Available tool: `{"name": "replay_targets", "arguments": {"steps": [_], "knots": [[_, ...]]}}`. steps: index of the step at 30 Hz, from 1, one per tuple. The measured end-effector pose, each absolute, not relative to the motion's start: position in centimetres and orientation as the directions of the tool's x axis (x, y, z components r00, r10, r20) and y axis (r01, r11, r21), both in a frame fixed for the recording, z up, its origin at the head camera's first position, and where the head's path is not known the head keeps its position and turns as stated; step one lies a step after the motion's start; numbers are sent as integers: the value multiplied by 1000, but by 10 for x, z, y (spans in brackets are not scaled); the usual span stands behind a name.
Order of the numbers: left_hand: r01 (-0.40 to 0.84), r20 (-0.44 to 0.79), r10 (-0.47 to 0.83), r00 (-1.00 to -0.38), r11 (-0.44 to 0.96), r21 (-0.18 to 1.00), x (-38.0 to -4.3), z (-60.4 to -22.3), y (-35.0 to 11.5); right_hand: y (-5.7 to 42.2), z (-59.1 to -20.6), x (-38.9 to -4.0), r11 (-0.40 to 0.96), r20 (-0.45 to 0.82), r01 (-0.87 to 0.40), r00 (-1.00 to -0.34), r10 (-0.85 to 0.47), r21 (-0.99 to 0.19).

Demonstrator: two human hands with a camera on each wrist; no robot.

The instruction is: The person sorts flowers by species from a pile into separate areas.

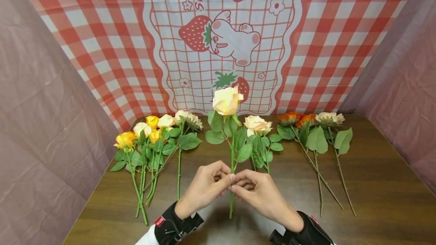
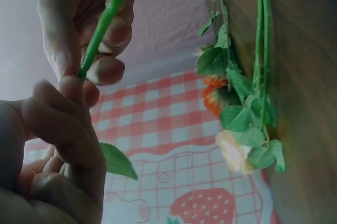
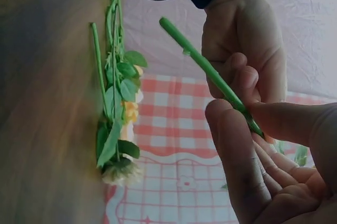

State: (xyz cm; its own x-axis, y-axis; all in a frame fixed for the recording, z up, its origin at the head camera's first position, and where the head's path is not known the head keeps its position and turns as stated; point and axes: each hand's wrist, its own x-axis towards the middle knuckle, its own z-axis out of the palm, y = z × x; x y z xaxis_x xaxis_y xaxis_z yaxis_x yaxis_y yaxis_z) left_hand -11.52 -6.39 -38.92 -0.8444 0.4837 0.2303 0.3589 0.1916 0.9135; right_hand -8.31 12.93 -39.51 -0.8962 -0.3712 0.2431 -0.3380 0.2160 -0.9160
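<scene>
A pale peach rose (image 1: pixel 226 102) stands upright above the table's middle, its green stem (image 1: pixel 231 205) running down between both hands. My left hand (image 1: pixel 206 184) pinches that stem between thumb and forefinger. Just beside it my right hand (image 1: pixel 262 192) pinches the same stem, thumb and fingertips meeting the left ones. In the right wrist view the cut lower end of the stem (image 3: pixel 181 40) sticks out past the fingers. The left wrist view shows the stem (image 2: pixel 108 16) and one leaf (image 2: pixel 118 161); the bloom is out of sight there.
On the left of the brown table (image 1: pixel 385 184) lies a bunch of yellow, cream and white flowers (image 1: pixel 153 135). Behind the held rose rests a peach rose (image 1: pixel 257 124). Orange and white flowers (image 1: pixel 310 120) lie at right. A checked strawberry cloth (image 1: pixel 327 41) hangs behind.
</scene>
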Motion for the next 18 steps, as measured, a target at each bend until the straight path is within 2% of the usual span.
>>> {"name": "replay_targets", "arguments": {"steps": [5,8,13,18], "knots": [[376,237,471,-850,228,898,-117,-391,-62,131,-400,-90,178,157,-241,-908,-387,-954],[403,248,448,-859,291,868,-117,-390,-62,135,-404,-97,212,109,-198,-923,-370,-957],[427,266,419,-868,357,831,-117,-387,-64,144,-418,-114,333,38,-126,-965,-258,-935],[431,258,438,-861,363,826,-115,-385,-64,148,-433,-126,484,27,-96,-989,-148,-870]]}}
